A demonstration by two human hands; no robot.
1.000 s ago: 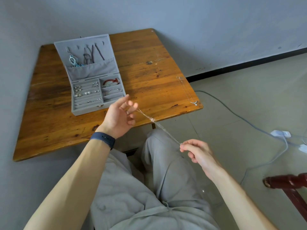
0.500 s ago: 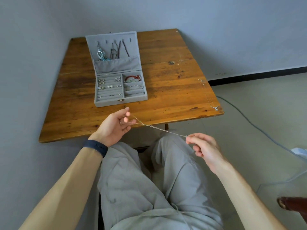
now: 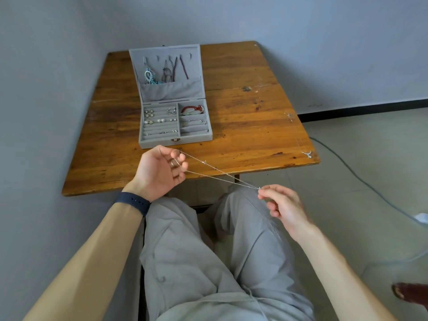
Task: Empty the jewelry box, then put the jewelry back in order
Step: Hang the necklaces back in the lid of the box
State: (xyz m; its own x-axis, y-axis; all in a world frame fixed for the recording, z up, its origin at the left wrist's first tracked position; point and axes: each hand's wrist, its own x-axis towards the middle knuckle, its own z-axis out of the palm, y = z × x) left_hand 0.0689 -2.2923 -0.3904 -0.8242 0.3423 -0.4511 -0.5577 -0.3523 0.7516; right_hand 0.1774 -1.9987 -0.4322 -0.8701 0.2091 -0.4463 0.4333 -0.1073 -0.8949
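The person sits at a wooden table pushed into a corner, with both hands held over the lap in front of its near edge. A thin silver necklace is stretched between the hands as two fine strands that spread apart toward the left hand and meet at the right. The left hand is turned palm up with its fingers curled, and the chain's loop is hooked over the fingertips. A ring shows on one finger and a dark blue wristband circles the wrist. The right hand pinches the other end between thumb and forefinger, and its remaining fingers are loosely bent.

The grey jewelry box stands open on the table just beyond the left hand, its lid tilted back. Necklaces and dark cords hang inside the lid above a fabric pocket, beside a blue and silver pendant. Small earrings sit in the padded rows on the left of the tray. A red bracelet lies in the upper right compartment, above silver bangles. A second fine necklace lies along the table's right edge, well apart from the box.
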